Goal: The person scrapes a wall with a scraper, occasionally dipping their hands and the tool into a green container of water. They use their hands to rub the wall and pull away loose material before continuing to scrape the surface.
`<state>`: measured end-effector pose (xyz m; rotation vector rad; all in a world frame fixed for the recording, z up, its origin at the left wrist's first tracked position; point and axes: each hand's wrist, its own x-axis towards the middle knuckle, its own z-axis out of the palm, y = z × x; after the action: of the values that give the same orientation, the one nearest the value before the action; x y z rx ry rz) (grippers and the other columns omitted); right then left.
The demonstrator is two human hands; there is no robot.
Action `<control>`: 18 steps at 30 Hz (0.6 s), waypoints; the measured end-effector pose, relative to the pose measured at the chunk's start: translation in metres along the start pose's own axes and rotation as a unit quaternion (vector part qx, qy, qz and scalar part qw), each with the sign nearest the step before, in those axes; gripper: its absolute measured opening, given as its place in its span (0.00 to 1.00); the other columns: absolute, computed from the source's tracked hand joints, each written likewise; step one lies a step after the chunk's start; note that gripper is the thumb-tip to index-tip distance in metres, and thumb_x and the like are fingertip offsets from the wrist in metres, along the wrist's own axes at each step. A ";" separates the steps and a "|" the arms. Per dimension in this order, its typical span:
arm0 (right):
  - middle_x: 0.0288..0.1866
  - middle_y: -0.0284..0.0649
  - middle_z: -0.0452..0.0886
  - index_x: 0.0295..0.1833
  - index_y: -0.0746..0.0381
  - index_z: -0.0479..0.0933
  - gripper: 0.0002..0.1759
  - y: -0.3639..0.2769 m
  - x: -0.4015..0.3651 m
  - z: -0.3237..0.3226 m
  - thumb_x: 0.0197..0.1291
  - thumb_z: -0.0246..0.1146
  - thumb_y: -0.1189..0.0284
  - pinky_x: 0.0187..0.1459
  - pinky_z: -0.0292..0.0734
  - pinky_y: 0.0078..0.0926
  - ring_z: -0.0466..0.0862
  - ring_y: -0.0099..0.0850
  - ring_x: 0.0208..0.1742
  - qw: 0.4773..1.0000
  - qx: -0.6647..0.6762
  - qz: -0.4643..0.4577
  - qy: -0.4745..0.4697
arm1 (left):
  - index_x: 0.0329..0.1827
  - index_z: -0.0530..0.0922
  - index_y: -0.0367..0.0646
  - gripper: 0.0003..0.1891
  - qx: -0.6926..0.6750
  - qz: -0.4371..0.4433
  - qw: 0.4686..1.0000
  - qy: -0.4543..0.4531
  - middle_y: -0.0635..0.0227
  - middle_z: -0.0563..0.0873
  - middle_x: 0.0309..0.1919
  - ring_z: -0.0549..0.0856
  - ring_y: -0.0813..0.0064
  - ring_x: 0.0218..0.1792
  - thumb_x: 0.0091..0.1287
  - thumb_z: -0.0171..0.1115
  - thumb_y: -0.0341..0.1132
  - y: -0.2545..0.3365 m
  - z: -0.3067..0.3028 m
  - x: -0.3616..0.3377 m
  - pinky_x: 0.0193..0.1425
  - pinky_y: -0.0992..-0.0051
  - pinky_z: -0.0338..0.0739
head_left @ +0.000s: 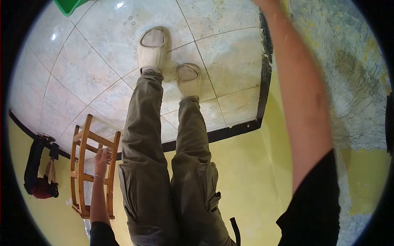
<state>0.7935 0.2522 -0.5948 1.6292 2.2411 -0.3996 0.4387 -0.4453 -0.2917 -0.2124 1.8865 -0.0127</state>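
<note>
My left hand (103, 162) hangs at the left in front of a wooden stool (84, 164), its fingers loosely bent and a little apart. Nothing shows in them, and whether they touch the stool I cannot make out. On the right, my right forearm (301, 94) reaches up along the rough wall to the top edge of the view. The right hand itself is cut off there, so what it holds or touches is hidden.
My light clogs (152, 49) stand on the tiled floor (102, 49), where a few wet spots show. A green plastic container (69, 6) is at the top left. Another person (41, 180) is by the yellow wall (242, 164) at far left. Dark baseboard (265, 69) edges the floor.
</note>
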 end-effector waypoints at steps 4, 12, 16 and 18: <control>0.33 0.52 0.86 0.37 0.62 0.78 0.18 0.026 -0.172 0.064 0.70 0.62 0.57 0.38 0.80 0.54 0.87 0.56 0.37 0.992 0.114 0.041 0.046 | 0.48 0.82 0.45 0.16 -0.005 0.007 0.999 -0.047 0.70 0.88 0.35 0.86 0.82 0.29 0.81 0.52 0.46 -0.024 0.023 -0.007 0.29 0.82 0.75; 0.36 0.54 0.86 0.49 0.62 0.72 0.12 0.035 -0.486 0.166 0.72 0.61 0.65 0.37 0.78 0.56 0.86 0.59 0.40 0.936 0.183 0.226 -0.196 | 0.45 0.81 0.40 0.14 -0.020 -0.038 0.998 -0.052 0.74 0.83 0.34 0.82 0.81 0.35 0.78 0.57 0.43 -0.074 0.018 -0.018 0.39 0.79 0.76; 0.34 0.55 0.85 0.45 0.62 0.72 0.12 0.003 -0.459 0.196 0.71 0.61 0.64 0.36 0.76 0.57 0.85 0.60 0.38 0.944 0.231 0.201 -0.119 | 0.47 0.81 0.41 0.16 -0.066 -0.030 0.996 -0.042 0.72 0.85 0.34 0.84 0.82 0.35 0.80 0.55 0.46 -0.059 -0.005 -0.024 0.37 0.80 0.78; 0.33 0.55 0.84 0.44 0.62 0.73 0.11 -0.020 -0.382 0.188 0.71 0.61 0.65 0.35 0.75 0.57 0.84 0.60 0.36 0.950 0.266 0.161 -0.037 | 0.49 0.81 0.42 0.17 0.020 -0.056 0.998 -0.035 0.71 0.86 0.35 0.85 0.83 0.33 0.81 0.53 0.47 -0.034 -0.018 -0.028 0.32 0.82 0.77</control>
<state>0.9029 -0.1598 -0.5996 2.1526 1.8551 -1.0191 0.4347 -0.4760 -0.2556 -0.2868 1.8013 -0.1183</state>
